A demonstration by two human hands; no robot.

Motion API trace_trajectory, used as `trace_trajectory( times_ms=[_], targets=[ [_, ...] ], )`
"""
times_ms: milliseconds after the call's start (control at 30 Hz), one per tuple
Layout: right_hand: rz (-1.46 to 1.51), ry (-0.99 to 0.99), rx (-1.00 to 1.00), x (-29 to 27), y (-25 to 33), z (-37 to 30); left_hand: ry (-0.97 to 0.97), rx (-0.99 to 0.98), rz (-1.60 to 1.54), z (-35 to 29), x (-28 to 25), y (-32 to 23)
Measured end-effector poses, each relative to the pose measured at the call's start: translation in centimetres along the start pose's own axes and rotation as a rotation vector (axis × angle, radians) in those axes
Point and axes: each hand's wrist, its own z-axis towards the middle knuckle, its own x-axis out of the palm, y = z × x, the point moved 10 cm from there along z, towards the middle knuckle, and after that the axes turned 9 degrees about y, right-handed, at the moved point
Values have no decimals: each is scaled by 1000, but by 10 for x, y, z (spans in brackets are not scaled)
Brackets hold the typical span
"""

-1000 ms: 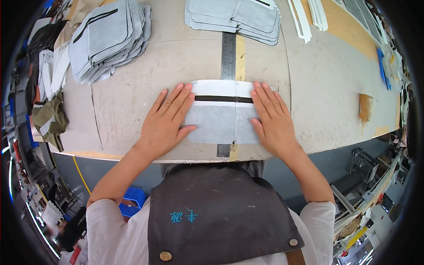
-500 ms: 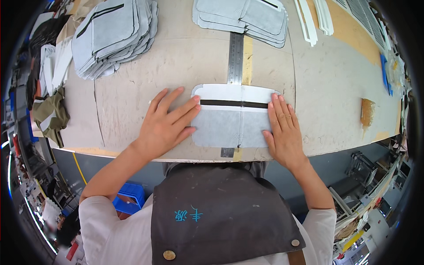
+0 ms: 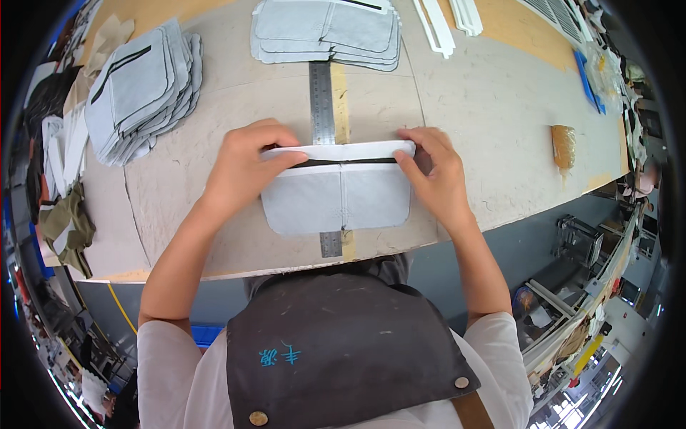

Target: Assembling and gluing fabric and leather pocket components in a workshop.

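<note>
Across the ruler [image 3: 322,107], a panel [image 3: 301,199] is laid. Its top is pinched thumb-to-fingers by left hand [image 3: 246,161] and right hand [image 3: 441,175].

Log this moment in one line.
left hand: pinches panel, far left | right hand: pinches panel, far right | ruler: under panel

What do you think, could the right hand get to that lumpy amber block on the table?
Probably yes: nothing seems to stand between the right hand and the lumpy amber block. But that hand grips the white upper edge of the flat grey panel, so it would likely need to let go first.
</note>
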Motion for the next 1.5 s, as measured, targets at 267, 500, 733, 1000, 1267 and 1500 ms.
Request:
trace_trajectory(
  times_ms=[267,500,733,1000,1267,1500],
  targets=[
    [896,68,386,18,-13,-13,-241,-319,-550,-29,-14,47],
    [837,12,293,6,9,-16,-307,-254,-679,-34,-17,49],
    [830,-16,234,3,11,-19,-301,-228,-672,-35,-16,53],
    [768,-114,253,2,-19,-18,-320,-320,-673,-53,-20,58],
    [786,-136,356,4,-54,-14,-294,-292,-670,-50,-19,32],
    [694,-33,371,11,-47,-1,-202,-284,-547,-36,-14,33]
  ],
)
